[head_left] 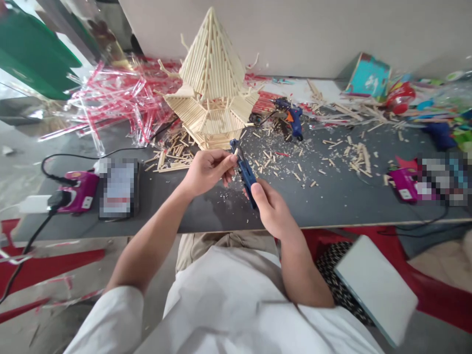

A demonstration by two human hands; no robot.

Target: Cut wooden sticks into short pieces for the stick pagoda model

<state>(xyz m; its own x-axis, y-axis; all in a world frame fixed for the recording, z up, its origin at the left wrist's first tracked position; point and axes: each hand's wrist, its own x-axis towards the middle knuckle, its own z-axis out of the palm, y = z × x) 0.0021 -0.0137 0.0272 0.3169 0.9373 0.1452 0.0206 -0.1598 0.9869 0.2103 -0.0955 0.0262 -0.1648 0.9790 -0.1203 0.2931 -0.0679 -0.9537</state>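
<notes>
Just above the table, my left hand [209, 169] pinches a short pale wooden stick [235, 153] between thumb and fingertips. My right hand [272, 204] is wrapped round a dark blue hand cutter [245, 169], whose exact type I cannot make out. The cutter's far end is beside the stick, and I cannot tell if they touch. Right behind both hands stands a model tower [212, 64] of pale wooden sticks, with a pointed roof and a flared lower tier. Cut stick pieces [177, 150] lie at its left foot.
A blue glue gun [293, 120] lies right of the model among wood scraps. Red-and-clear plastic wrappers [121, 103] heap up at back left. A phone [118, 189] and a purple power socket [79, 191] with cables sit at left. Another purple socket [405, 184] is at right.
</notes>
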